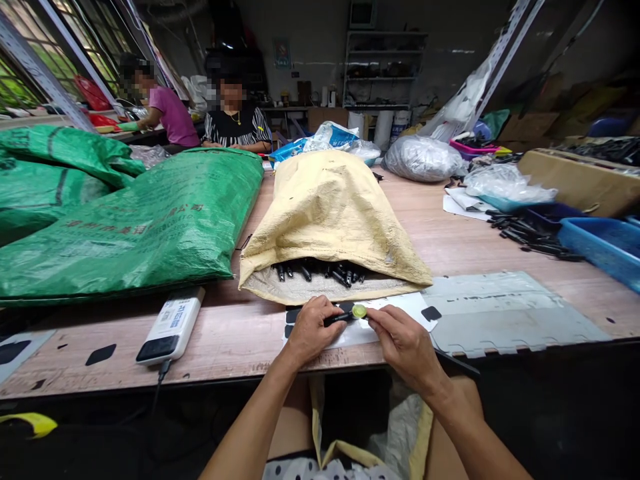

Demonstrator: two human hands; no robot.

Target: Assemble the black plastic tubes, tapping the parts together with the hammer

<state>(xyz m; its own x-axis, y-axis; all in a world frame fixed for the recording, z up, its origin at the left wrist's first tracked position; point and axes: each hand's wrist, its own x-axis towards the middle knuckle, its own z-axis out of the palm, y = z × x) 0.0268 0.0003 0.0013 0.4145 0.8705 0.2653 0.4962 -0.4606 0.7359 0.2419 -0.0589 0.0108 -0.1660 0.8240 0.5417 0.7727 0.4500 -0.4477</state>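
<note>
Green sack (165, 227) and yellow sack (335, 207) share the wooden tabletop (220, 333).

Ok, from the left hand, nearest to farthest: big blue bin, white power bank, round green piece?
1. Round green piece, just right of the left hand.
2. White power bank, off to the left.
3. Big blue bin, far right.

Woven yellow sack (330, 207) — matt, wrinkled; green sack (150, 227) — glossy
</note>
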